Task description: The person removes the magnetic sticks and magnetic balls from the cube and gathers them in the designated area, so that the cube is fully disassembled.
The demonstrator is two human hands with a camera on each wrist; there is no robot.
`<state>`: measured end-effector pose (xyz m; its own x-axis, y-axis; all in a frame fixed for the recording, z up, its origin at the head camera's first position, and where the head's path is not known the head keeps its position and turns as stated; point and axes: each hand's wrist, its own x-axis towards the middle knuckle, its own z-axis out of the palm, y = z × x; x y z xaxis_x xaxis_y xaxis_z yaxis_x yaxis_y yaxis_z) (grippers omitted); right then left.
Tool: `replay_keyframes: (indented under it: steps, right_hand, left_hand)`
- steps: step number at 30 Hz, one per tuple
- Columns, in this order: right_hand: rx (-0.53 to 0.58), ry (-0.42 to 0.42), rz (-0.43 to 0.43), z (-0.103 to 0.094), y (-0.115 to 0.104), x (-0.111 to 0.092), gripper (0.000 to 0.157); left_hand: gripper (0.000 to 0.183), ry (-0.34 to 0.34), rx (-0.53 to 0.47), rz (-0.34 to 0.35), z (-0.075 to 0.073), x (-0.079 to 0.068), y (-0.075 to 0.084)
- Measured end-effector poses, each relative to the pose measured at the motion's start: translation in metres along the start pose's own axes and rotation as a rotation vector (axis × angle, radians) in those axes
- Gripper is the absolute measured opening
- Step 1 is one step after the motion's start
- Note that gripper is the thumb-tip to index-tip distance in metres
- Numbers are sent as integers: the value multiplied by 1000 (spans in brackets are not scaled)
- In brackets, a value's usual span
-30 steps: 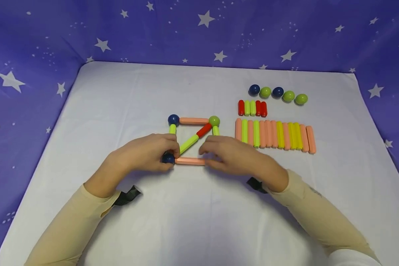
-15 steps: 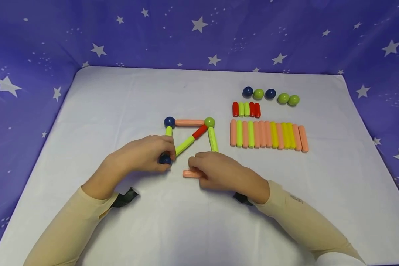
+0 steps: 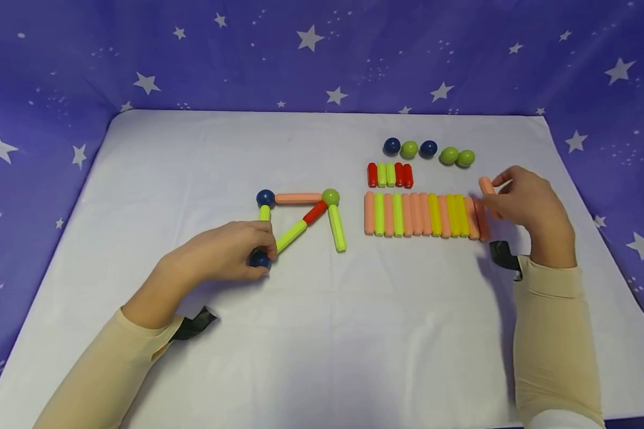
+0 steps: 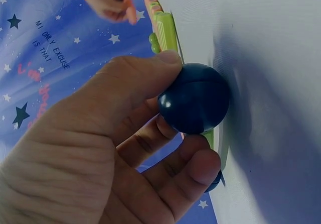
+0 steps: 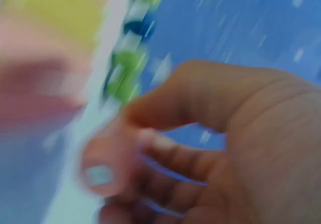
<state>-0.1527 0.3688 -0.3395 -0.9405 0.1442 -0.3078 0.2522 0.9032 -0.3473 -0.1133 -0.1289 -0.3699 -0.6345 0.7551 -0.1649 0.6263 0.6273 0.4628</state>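
Note:
My left hand [image 3: 222, 253] pinches a dark blue ball [image 4: 195, 101] between thumb and fingers at the near left corner of a figure of magnetic rods and balls. From that corner a light green rod [image 3: 265, 213] runs up to another blue ball [image 3: 265, 198], and a pink rod [image 3: 299, 198] links that to a green ball [image 3: 330, 196]. A short green rod [image 3: 291, 236] and a red one [image 3: 315, 212] form a diagonal. One green rod [image 3: 337, 228] hangs from the green ball, its near end free. My right hand [image 3: 533, 199] holds a pink rod [image 3: 486, 185] above the rod row's right end.
Pink, green and yellow rods [image 3: 413, 214] lie side by side in a row right of the figure. Behind them are several short red and green rods [image 3: 390, 175], then a line of blue and green balls [image 3: 428, 149]. A starry purple cloth [image 3: 322, 53] borders the white table.
My right hand has pulled the pink rod off the figure's near side and carried it right to the row's end. My left hand keeps hold of the blue ball at the corner.

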Motion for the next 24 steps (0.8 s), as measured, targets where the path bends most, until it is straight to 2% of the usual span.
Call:
replay_keyframes:
  steps: [2, 5, 7, 11, 19, 24]
  right_hand:
    - [-25, -95, 30, -5, 22, 6, 58]
    - [-1, -201, 16, -7, 39, 14, 51]
    - [45, -229, 0, -6, 43, 17, 42]
    - [103, -248, -17, -4, 42, 21, 38]
    - [131, -253, -25, 2, 41, 25, 69]
    - [140, -258, -42, 6, 39, 27, 79]
  left_hand:
    - [16, 4, -6, 2, 1, -1, 0]
    - [16, 12, -13, -1, 1, -2, 0]
    - [17, 17, -17, 2, 1, -3, -1]
    - [17, 17, -22, 2, 2, -3, -2]
    - [18, 16, -23, 8, 2, 0, -2]
    - [18, 19, -25, 11, 1, 1, -2]
